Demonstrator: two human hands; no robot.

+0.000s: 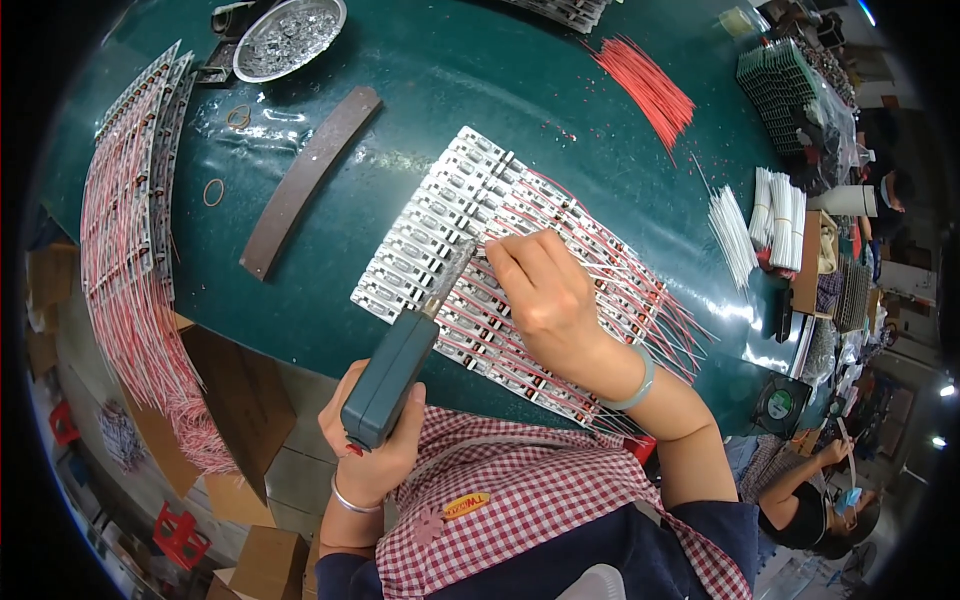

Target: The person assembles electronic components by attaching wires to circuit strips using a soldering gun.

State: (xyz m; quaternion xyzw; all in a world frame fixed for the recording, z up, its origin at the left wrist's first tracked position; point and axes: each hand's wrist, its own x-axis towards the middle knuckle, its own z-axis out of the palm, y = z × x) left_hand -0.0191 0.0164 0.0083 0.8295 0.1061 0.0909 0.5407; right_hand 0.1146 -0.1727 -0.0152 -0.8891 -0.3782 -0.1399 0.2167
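Observation:
My left hand (375, 440) is wrapped round a dark green soldering gun (392, 378), its metal tip pointing up and right over a panel of small circuit boards (440, 205). Above the same panel, close by the tip, my right hand (548, 295) is closed in a pinch on a thin wire, mostly hidden by the fingers. The panel lies slanted on the green table (420, 75). Rows of red and white wires (500, 345) run across it toward the lower right. At its upper left, the boards show bare white and metal parts.
Wired panels (130, 230) stack at the left edge. A brown curved bar (312, 180), a metal bowl (290, 40) of silvery bits and rubber bands (213, 192) lie left. Red wires (650, 90), white wire bundles (780, 215) and a small fan (780, 405) are right; a co-worker (820, 500) sits beyond.

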